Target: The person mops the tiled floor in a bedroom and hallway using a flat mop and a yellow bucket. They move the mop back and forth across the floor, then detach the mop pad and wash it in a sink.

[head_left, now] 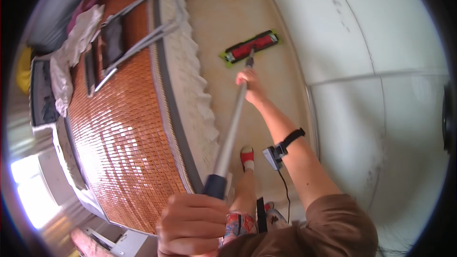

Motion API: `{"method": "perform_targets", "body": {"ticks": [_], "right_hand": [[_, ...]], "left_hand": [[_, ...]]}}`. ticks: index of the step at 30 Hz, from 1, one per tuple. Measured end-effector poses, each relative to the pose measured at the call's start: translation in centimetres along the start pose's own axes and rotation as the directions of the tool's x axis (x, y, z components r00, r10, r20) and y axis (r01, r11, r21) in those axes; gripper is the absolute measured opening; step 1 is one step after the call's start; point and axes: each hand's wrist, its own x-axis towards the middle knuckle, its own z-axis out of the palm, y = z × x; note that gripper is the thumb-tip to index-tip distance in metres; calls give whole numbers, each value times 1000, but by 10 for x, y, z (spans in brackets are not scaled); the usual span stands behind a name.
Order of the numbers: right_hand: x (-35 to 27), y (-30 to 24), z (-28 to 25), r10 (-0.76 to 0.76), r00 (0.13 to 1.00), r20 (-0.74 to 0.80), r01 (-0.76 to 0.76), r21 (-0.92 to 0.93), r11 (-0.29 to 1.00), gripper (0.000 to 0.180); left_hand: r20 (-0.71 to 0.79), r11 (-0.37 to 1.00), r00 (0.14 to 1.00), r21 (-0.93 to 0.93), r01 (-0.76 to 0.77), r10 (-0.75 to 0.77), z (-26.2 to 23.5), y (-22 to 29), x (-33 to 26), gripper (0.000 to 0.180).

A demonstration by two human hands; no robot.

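Note:
A flat mop lies head-down on the beige floor ahead, its red and black mop head (pixel 251 47) edged by a yellow-green pad. Its grey pole (pixel 232 131) slants back toward me and ends in a dark blue grip (pixel 215 186). Wrapped round the top end of the pole is my left hand (pixel 194 223), close to the camera. My right arm reaches forward, and my right hand (pixel 252 85) is closed round the pole just above the mop head.
On the left stands a bed with a shiny brown woven mat (pixel 124 128) and a white ruffled skirt (pixel 202 71). A metal folding frame (pixel 138 45) lies on it. A pale tiled wall (pixel 352 109) bounds the right. My foot in a red slipper (pixel 247 156) is on the floor.

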Motion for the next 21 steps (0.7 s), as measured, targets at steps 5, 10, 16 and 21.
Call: {"method": "perform_targets", "body": {"ticks": [5, 10, 16, 21], "right_hand": [[-83, -47, -28, 149, 973, -177, -131, 108, 985, 10], [-203, -109, -68, 295, 947, -126, -272, 171, 947, 12], [-397, -185, -115, 439, 898, -36, -421, 222, 879, 11], [-539, -234, -139, 479, 870, -120, -431, 287, 855, 10]], "left_hand": [[243, 991, 970, -128, 41, -9, 29, 54, 15, 28], [298, 986, 950, -100, 133, -97, 104, 135, 4, 35], [282, 972, 946, -121, 202, -161, 225, 240, -70, 27], [379, 941, 908, -202, 270, -179, 302, 298, -116, 36]]}}
